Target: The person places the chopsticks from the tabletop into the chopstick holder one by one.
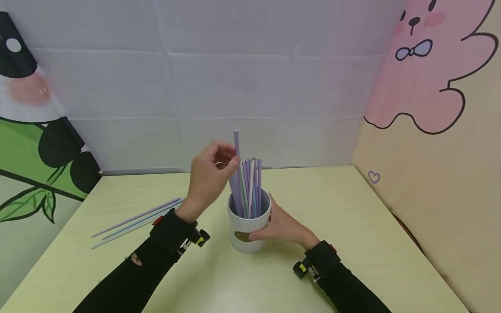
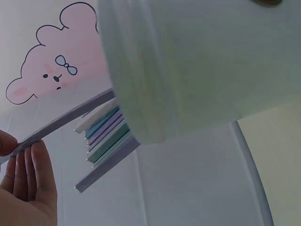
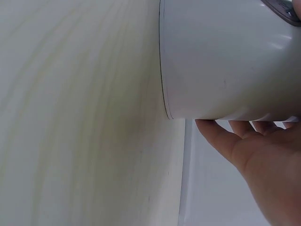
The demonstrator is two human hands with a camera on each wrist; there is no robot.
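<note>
A white cup (image 1: 248,228) stands on the pale green table (image 1: 352,226), holding several purple, pink and blue straws (image 1: 250,191). My left hand (image 1: 211,174) pinches one purple straw (image 1: 236,143) that sticks up higher than the rest. My right hand (image 1: 279,226) grips the cup's side, thumb on its front. In the left wrist view the cup (image 2: 197,66) fills the top, the pinched straw (image 2: 70,117) runs to my fingers (image 2: 28,174). In the right wrist view the cup (image 3: 225,56) sits against my fingers (image 3: 254,141).
Several loose straws (image 1: 137,219) lie flat on the table to the left of my left arm. Printed cloth walls close in the back and both sides. Open tabletop spreads to the right of the cup and toward the near edge.
</note>
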